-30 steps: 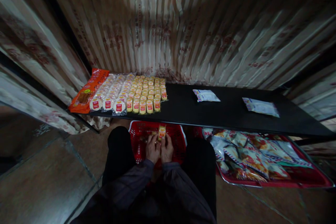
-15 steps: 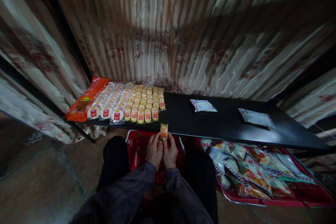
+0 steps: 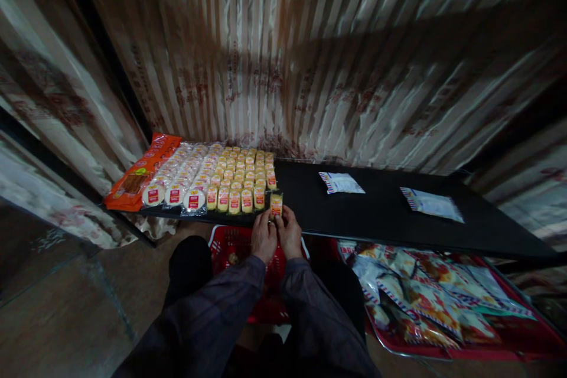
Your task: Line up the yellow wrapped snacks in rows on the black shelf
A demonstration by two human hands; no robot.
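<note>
Between the fingertips of my left hand and my right hand is a small yellow wrapped snack cake with a red and white label. Both hands are closed on its near end, at the front edge of the black shelf. Just left of it stand rows of matching yellow snack cakes. Farther left are rows of round white wrapped cakes with red labels. Whether the held cake rests on the shelf, I cannot tell.
An orange snack bag lies at the shelf's left end. Two white packets lie to the right. Below my hands is a red basket with a small item inside. A red crate of snack bags stands lower right. A striped curtain hangs behind.
Both hands have moved forward with the snack cake, from over the basket to the shelf's front edge beside the yellow row. The view has shifted slightly.
</note>
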